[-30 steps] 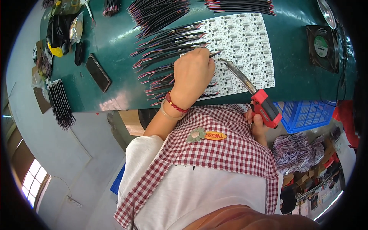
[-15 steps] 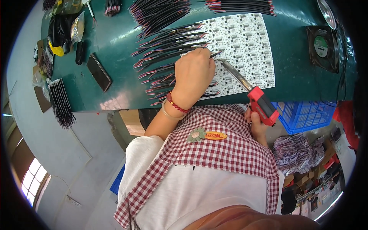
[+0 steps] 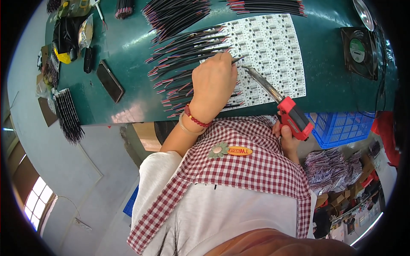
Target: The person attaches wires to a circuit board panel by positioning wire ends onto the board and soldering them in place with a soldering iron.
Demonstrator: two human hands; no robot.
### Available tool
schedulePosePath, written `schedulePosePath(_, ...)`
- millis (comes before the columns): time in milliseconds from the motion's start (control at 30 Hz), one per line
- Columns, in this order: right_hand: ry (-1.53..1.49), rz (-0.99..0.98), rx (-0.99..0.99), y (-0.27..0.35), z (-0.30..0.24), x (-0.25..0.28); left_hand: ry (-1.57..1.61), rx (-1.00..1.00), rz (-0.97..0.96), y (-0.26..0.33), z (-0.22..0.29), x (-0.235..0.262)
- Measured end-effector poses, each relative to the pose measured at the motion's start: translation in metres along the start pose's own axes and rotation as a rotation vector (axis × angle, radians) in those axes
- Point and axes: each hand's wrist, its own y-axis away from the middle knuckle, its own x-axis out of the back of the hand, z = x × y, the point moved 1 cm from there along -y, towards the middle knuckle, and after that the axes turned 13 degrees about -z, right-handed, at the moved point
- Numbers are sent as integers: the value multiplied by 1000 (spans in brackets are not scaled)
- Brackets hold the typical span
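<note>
Your dark phone point(image 3: 109, 80) lies screen-up, left on the green bench. Round green label point(image 3: 358, 49) on the fan. Oval orange badge point(image 3: 239, 150) on your apron.

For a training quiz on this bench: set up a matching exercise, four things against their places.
Things:
1. Soldering iron
2. Fan
3. Phone
4. Blue crate

Places:
A. Flat on the table, left of the wire rows
B. Under the table edge, at the right
C. In the right hand, tip on the board panel
D. On the table, right of the board panel

Pairs: 1-C, 2-D, 3-A, 4-B
</note>
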Motion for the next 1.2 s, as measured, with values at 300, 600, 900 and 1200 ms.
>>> schedulePosePath(300,53,12,-20,-2,0,-2,-30,-19,11,-1,1,-3)
schedulePosePath(600,68,13,37,3,4,4,-45,3,-7,-2,2,-1)
schedulePosePath(900,5,31,22,1,-4,-1,-20,-11,32,-1,-1,-1)
schedulePosePath(1200,37,25,-18,0,1,1,-45,-19,14,0,3,1)
